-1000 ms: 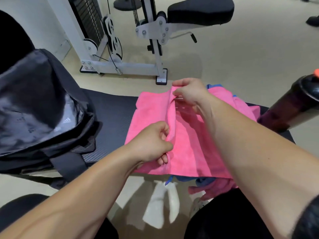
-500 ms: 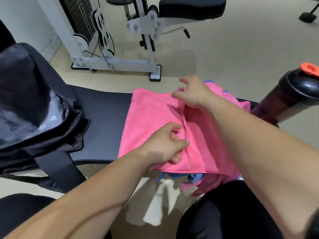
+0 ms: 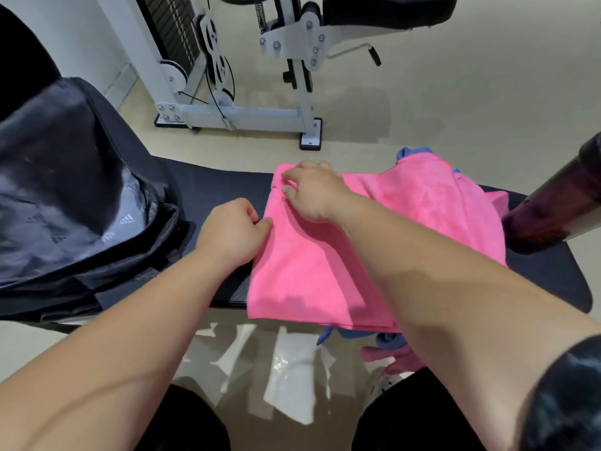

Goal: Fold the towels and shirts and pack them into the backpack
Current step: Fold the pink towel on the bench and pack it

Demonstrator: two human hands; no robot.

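The pink towel (image 3: 325, 265) lies folded on the black desk (image 3: 214, 187), roughly in the middle of it, and its near edge hangs a little over the desk's near edge. The right hand (image 3: 313, 190) sits on the towel's far left corner with its fingers curled down, pinching the cloth there. The left hand (image 3: 232, 231) is at the towel's left edge, nearer the person, with fingers curled and the thumb and forefinger nipping that edge. The two hands are close together but apart.

A blue cloth (image 3: 413, 153) peeks out from beneath the towel at the far side, and more blue shows below the near edge. More pink cloth (image 3: 481, 203) lies rumpled to the right and hangs down past the desk.

At the left end of the desk stands a black backpack (image 3: 65, 190), unzipped and gaping, its grey lining showing. At the right end a dark bottle (image 3: 553, 209) stands just beside the pink cloth. Beyond the desk, a white weight machine (image 3: 234, 109) stands on the beige floor (image 3: 455, 92).
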